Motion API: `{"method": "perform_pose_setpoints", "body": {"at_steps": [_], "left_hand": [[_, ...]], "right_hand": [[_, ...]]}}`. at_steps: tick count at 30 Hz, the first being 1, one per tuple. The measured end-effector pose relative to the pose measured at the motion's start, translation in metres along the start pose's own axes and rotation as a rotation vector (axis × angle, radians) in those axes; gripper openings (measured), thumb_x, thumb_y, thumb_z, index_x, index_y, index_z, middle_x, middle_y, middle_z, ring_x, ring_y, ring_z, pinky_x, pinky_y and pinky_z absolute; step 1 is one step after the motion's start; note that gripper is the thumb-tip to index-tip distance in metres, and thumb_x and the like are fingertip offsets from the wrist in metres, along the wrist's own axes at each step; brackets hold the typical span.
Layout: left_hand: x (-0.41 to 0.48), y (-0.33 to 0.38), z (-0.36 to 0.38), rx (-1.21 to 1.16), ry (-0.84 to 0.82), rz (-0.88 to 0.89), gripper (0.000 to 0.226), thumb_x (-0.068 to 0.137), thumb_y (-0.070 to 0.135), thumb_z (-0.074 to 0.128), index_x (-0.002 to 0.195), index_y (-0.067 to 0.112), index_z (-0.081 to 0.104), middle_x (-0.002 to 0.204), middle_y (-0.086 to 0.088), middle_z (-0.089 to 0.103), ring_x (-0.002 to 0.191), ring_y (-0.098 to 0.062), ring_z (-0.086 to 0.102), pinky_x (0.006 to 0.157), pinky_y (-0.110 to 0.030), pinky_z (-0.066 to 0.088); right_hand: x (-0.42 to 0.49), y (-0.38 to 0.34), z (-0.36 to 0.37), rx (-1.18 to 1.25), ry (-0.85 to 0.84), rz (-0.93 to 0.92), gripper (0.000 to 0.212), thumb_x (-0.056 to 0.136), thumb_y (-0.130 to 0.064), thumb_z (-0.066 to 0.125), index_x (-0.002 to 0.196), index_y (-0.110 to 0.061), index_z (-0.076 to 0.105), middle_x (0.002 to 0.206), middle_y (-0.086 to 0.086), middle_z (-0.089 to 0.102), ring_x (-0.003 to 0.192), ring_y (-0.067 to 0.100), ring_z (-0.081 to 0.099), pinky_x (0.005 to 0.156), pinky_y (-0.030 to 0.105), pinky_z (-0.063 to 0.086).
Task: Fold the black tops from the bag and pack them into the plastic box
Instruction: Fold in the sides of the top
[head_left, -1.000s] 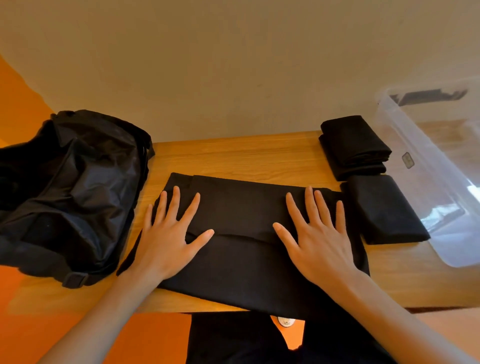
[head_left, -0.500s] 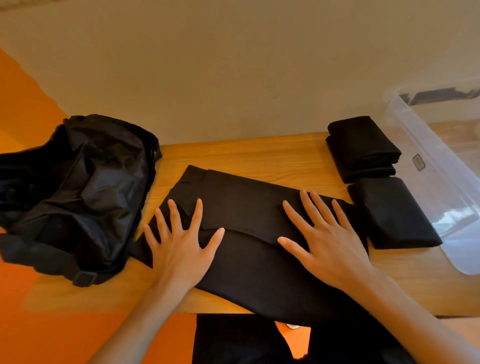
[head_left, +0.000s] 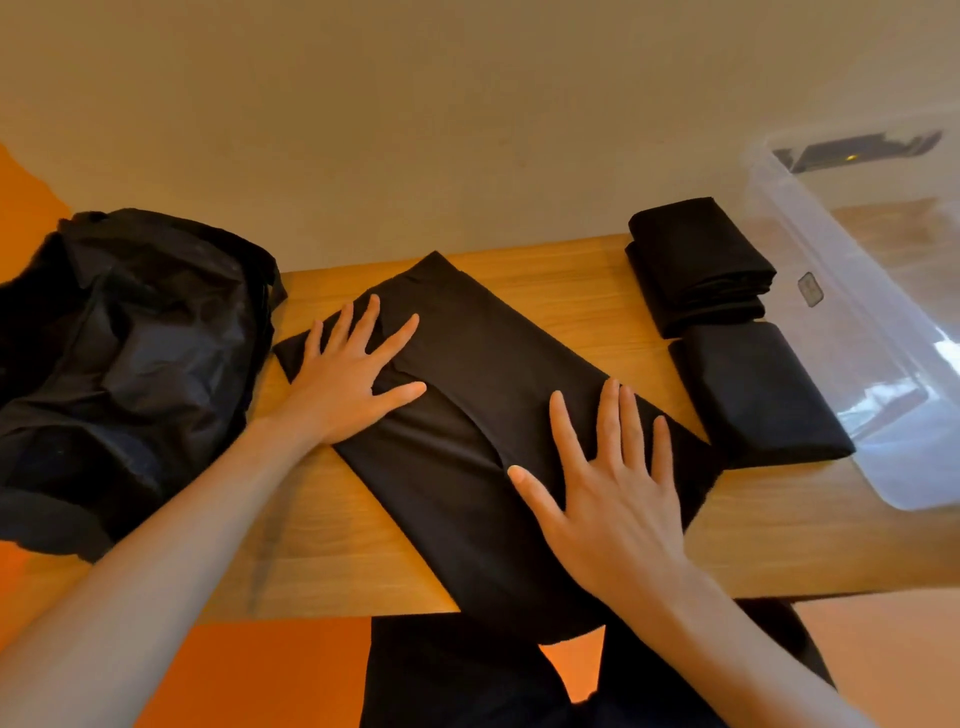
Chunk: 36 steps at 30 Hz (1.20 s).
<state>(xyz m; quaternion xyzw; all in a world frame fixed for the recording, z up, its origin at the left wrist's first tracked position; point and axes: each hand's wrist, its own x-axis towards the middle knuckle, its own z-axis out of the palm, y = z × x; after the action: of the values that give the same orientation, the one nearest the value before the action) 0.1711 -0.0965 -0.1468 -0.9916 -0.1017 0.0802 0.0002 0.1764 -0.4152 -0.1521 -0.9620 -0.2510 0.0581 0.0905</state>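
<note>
Both hands, left (head_left: 347, 371) and right (head_left: 613, 480), are pressing flat (fingers spread) on the partly folded black top (head_left: 483, 415), lying diagonally on the bench (head_left: 332, 540) between the bag (head_left: 124, 364) and the plastic box (head_left: 852, 322).

I take this for a room in a home, a light wooden table (head_left: 571, 291) against a plain cream wall (head_left: 415, 130), orange floor (head_left: 270, 670) below, the table carrying a black bag (head_left: 130, 364), folded black tops (head_left: 696, 265), a clear plastic box (head_left: 857, 312)

Folded tops (head_left: 696, 260) perhaps block the plastic box (head_left: 852, 332).
</note>
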Motion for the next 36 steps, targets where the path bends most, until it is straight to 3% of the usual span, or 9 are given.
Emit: {"method": "perform_pose_setpoints", "body": {"at_steps": [5,9,11,14,17,23,26,30,36], "left_hand": [[0.030,-0.015,-0.013,0.022,-0.021,0.208,0.086,0.079,0.095,0.003,0.154,0.057,-0.014,0.171,-0.001,-0.016,0.156,-0.026,-0.018,0.126,-0.056,-0.003],[0.028,-0.004,-0.017,-0.074,0.201,0.224,0.081,0.088,0.078,0.029,0.159,0.039,0.028,0.171,-0.010,0.012,0.158,-0.033,0.003,0.126,-0.057,0.007],[0.024,0.005,-0.019,-0.107,0.339,0.211,0.078,0.091,0.073,0.033,0.157,0.030,0.037,0.170,-0.011,0.014,0.158,-0.034,0.005,0.126,-0.054,0.008],[0.032,0.009,-0.020,-0.032,0.239,0.200,0.083,0.092,0.080,0.012,0.162,0.036,0.014,0.172,0.001,-0.006,0.157,-0.023,-0.014,0.127,-0.049,-0.003],[0.044,0.001,-0.010,-0.026,0.070,0.161,0.097,0.080,0.090,-0.008,0.162,0.040,-0.001,0.171,0.009,-0.009,0.156,-0.015,-0.016,0.128,-0.047,-0.004],[0.058,-0.012,-0.009,-0.014,0.049,0.224,0.087,0.087,0.084,0.012,0.162,0.041,-0.004,0.171,0.009,-0.011,0.157,-0.014,-0.013,0.128,-0.045,-0.001],[0.058,-0.010,-0.012,-0.037,0.049,0.232,0.089,0.086,0.086,0.010,0.162,0.041,0.000,0.172,0.006,-0.006,0.158,-0.016,-0.010,0.128,-0.044,-0.001],[0.039,-0.023,-0.017,-0.131,0.174,0.039,0.085,0.092,0.082,0.004,0.163,0.038,0.008,0.173,0.001,-0.002,0.158,-0.020,-0.009,0.128,-0.048,0.003],[-0.020,-0.003,-0.037,-0.302,0.298,-0.308,0.071,0.103,0.064,0.026,0.161,0.023,0.028,0.172,-0.006,0.003,0.158,-0.027,0.002,0.125,-0.051,0.015]], "right_hand": [[-0.015,-0.005,-0.001,0.000,0.019,-0.020,0.087,0.094,-0.082,0.006,0.163,-0.029,0.011,0.168,0.023,0.000,0.157,0.035,-0.003,0.126,0.052,0.010],[0.008,0.014,-0.017,-0.025,-0.006,-0.218,0.082,0.093,-0.081,-0.001,0.160,-0.037,-0.013,0.167,0.010,-0.024,0.152,0.025,-0.029,0.127,0.046,-0.007],[0.024,0.020,-0.019,-0.049,-0.054,-0.336,0.078,0.092,-0.082,-0.003,0.158,-0.041,-0.018,0.166,0.003,-0.029,0.150,0.019,-0.034,0.127,0.045,-0.009],[0.031,0.023,-0.015,-0.097,-0.121,-0.403,0.077,0.091,-0.084,-0.002,0.155,-0.046,-0.020,0.166,-0.002,-0.028,0.149,0.015,-0.034,0.126,0.046,-0.012],[0.026,0.024,-0.014,-0.093,-0.113,-0.387,0.078,0.090,-0.086,0.001,0.155,-0.048,-0.018,0.165,-0.004,-0.028,0.149,0.014,-0.033,0.125,0.046,-0.014],[0.011,0.025,-0.011,-0.034,-0.060,-0.315,0.077,0.091,-0.086,0.004,0.157,-0.049,-0.010,0.168,-0.002,-0.019,0.154,0.016,-0.024,0.126,0.048,-0.005],[0.012,0.024,-0.012,-0.033,-0.068,-0.296,0.077,0.090,-0.086,0.000,0.156,-0.050,-0.012,0.168,-0.002,-0.021,0.153,0.017,-0.027,0.125,0.048,-0.010],[0.018,0.013,-0.020,-0.043,-0.091,-0.280,0.080,0.087,-0.086,-0.005,0.154,-0.047,-0.024,0.165,0.005,-0.028,0.148,0.021,-0.036,0.122,0.044,-0.022],[0.068,-0.043,-0.037,0.055,-0.019,-0.411,0.078,0.096,-0.079,0.014,0.161,-0.039,-0.002,0.170,0.009,0.000,0.156,0.025,-0.009,0.125,0.039,-0.006]]}}
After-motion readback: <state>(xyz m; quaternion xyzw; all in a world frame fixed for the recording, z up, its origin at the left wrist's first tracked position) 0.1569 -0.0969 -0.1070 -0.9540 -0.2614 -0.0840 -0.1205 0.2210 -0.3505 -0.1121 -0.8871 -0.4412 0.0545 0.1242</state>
